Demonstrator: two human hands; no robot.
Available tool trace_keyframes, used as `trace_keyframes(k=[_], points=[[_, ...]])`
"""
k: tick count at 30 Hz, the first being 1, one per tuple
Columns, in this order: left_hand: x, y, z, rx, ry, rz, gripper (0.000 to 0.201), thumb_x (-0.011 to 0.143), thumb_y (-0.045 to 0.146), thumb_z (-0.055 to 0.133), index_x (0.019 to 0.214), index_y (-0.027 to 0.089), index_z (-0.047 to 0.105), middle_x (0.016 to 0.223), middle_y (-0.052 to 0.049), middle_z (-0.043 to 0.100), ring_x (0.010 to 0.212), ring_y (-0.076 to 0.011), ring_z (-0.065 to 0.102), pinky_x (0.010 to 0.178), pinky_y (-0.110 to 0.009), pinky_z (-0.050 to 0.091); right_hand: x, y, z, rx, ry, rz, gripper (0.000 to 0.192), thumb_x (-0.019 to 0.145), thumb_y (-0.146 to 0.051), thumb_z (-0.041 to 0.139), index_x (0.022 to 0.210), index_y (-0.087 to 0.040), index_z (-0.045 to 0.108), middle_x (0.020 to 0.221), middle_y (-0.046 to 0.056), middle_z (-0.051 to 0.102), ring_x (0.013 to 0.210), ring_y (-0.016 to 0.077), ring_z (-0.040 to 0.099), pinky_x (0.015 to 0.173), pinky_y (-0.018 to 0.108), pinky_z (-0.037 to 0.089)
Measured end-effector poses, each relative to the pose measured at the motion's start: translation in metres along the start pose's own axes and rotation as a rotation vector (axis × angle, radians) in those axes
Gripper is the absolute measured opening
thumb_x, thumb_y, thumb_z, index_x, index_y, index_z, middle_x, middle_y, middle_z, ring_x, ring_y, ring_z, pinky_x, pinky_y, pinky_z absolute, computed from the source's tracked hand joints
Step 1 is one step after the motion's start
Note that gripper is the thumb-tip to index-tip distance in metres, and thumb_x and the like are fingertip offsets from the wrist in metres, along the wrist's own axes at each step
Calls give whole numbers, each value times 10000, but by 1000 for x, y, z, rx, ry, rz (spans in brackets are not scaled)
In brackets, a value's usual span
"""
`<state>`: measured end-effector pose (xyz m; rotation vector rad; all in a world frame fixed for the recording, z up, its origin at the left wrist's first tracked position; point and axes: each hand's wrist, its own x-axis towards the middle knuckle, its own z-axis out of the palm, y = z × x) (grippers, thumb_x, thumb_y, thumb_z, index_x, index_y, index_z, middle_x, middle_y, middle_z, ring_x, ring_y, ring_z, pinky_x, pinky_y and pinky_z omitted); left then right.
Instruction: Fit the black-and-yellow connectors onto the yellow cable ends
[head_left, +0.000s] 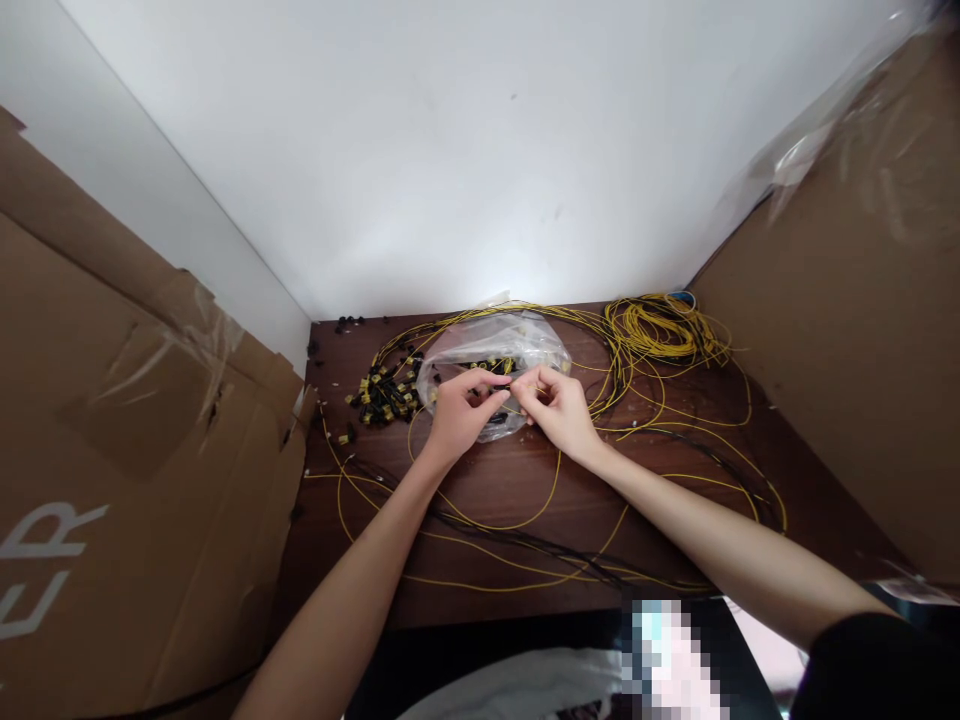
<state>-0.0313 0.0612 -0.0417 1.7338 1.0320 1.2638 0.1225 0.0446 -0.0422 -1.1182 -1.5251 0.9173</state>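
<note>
My left hand (pixel 463 408) pinches a small black connector (pixel 501 387) between thumb and forefinger. Touching it at the fingertips, my right hand (pixel 553 405) is closed in a pinch on what looks like the end of a thin yellow wire (pixel 558 470), mostly covered by the fingers. Beneath both hands lies an open clear plastic bag (pixel 450 360) with black and yellow connectors inside. Left of the bag, a pile of black connectors with yellow parts (pixel 386 395) rests on the brown table (pixel 480 490).
A coil of yellow wire (pixel 660 330) sits at the back right. Loose yellow and black wires (pixel 525 545) loop across the table. Cardboard boxes stand left (pixel 150 440) and right (pixel 840 300), with a white wall (pixel 450 150) behind. A whitish plastic bag (pixel 517 685) is below the front edge.
</note>
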Motion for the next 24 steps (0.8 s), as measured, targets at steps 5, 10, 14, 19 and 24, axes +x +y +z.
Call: trace_keyframes(k=[5, 10, 14, 19, 24], points=[[0, 0, 0, 18, 6, -12, 153, 722, 210, 655, 850, 145, 707, 634, -9, 573, 552, -91, 452, 485, -203, 343, 0, -2, 0, 19, -2, 19, 281, 821, -454, 547, 796, -177, 582, 565, -15, 559, 464, 109, 514, 462, 230, 415], [0, 1, 1, 32, 1, -18, 160, 725, 216, 652, 860, 152, 710, 612, -2, 554, 536, -88, 431, 485, -208, 338, 1, -5, 0, 35, 3, 7, 314, 863, -473, 473, 735, -190, 523, 587, -10, 569, 472, 102, 519, 476, 225, 416], [0, 2, 1, 30, 1, -23, 168, 722, 225, 657, 861, 149, 712, 601, 1, 542, 531, -88, 422, 485, -210, 329, 1, -7, -1, 15, 8, 0, 309, 865, -457, 474, 706, -195, 502, 582, -15, 565, 472, 100, 512, 481, 225, 408], [0, 0, 0, 22, -6, -19, 170, 716, 227, 662, 862, 157, 714, 601, 5, 531, 535, -89, 421, 489, -212, 329, 1, -4, 0, -49, 10, -4, 246, 857, -405, 494, 719, -202, 498, 593, -13, 559, 488, 112, 513, 491, 239, 411], [1, -2, 0, 16, -7, -27, 186, 717, 220, 662, 877, 138, 710, 606, 4, 525, 542, -87, 416, 496, -212, 330, 0, -2, -1, -110, 27, -40, 196, 856, -345, 498, 726, -198, 506, 599, -11, 543, 523, 118, 508, 515, 246, 410]])
